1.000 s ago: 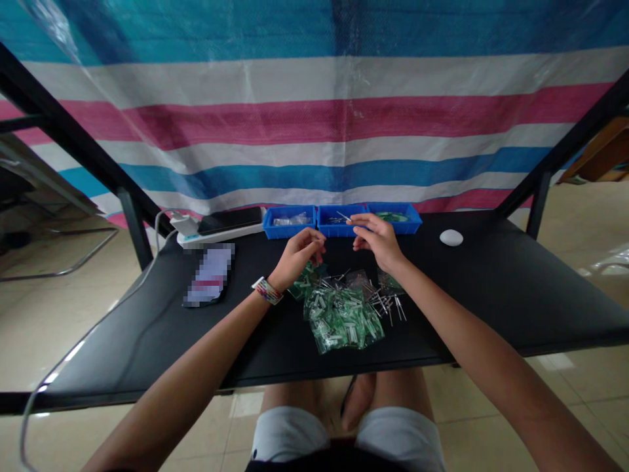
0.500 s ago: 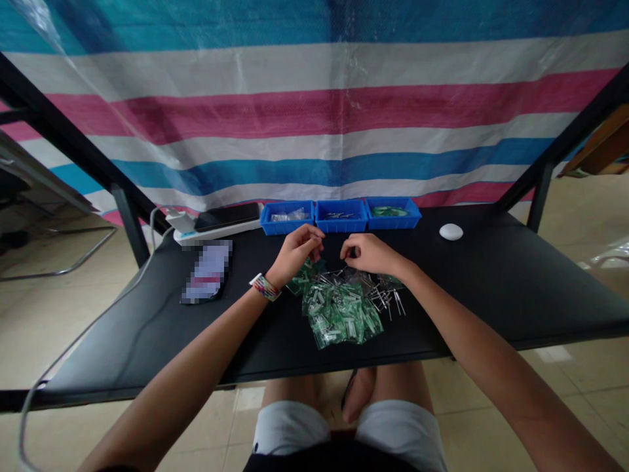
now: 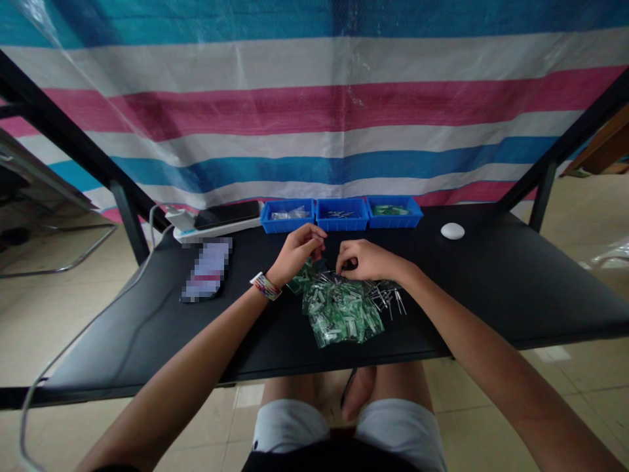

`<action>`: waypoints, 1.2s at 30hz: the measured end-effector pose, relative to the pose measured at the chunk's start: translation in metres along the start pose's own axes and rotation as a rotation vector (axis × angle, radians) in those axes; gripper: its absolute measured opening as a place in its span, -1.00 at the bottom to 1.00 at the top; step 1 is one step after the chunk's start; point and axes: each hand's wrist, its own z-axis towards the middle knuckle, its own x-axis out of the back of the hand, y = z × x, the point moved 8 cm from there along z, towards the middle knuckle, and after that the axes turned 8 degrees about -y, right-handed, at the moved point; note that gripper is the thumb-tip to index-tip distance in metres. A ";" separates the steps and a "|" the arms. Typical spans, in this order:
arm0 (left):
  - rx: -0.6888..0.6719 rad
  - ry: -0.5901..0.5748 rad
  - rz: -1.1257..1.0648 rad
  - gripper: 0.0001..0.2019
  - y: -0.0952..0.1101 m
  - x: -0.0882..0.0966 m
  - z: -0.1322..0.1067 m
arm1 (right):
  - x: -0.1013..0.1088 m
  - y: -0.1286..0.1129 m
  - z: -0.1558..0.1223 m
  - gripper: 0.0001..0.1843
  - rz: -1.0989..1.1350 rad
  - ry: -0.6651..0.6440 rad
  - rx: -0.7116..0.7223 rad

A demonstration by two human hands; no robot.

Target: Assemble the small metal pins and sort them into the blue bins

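Note:
My left hand [image 3: 301, 248] hovers over the far left of a pile on the black table, its fingers curled toward the thumb. Whatever it may hold is too small to see. My right hand [image 3: 367, 258] has dropped its pinched fingertips to the back of the pile, touching or just above thin metal pieces [image 3: 333, 276]. Whether a piece is between them is hidden. Small green-and-clear plastic packets [image 3: 344, 316] make up the near part of the pile. More slim metal rods [image 3: 390, 298] lie loose by my right wrist.
Behind my hands stand three blue bins: the left bin [image 3: 287, 225] has clear packets, the middle bin [image 3: 341, 223] metal pieces, the right bin [image 3: 394, 221] green packets. Also on the table [image 3: 491, 282] are a white power strip [image 3: 221, 229], a blurred-out phone-like object [image 3: 209, 269] and a white mouse-shaped object [image 3: 453, 231].
My right hand has moved slightly down and left, bringing its fingertips to the metal pieces. My left hand has stayed almost still.

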 end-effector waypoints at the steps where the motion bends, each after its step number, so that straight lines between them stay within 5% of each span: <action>1: 0.002 0.001 -0.001 -0.84 0.001 0.000 0.000 | -0.001 -0.001 0.000 -0.80 -0.007 -0.002 0.001; 5: 0.011 0.003 0.009 -0.85 0.003 -0.001 0.000 | 0.009 -0.004 -0.001 -0.80 -0.011 0.067 0.022; 13: 0.010 -0.041 0.079 -0.81 -0.001 -0.003 0.000 | 0.035 0.008 -0.011 -0.84 0.300 0.420 -0.041; 20: 0.056 -0.088 0.129 -0.66 -0.005 -0.007 0.001 | 0.017 0.015 -0.001 -0.66 0.657 0.452 -0.066; 29: 0.058 -0.079 0.035 -0.64 -0.003 -0.008 -0.001 | 0.026 0.012 -0.009 -0.81 0.436 0.570 -0.053; 36: -0.023 -0.036 0.036 -0.75 0.001 -0.003 0.000 | 0.021 0.027 -0.007 -0.70 0.535 0.561 -0.139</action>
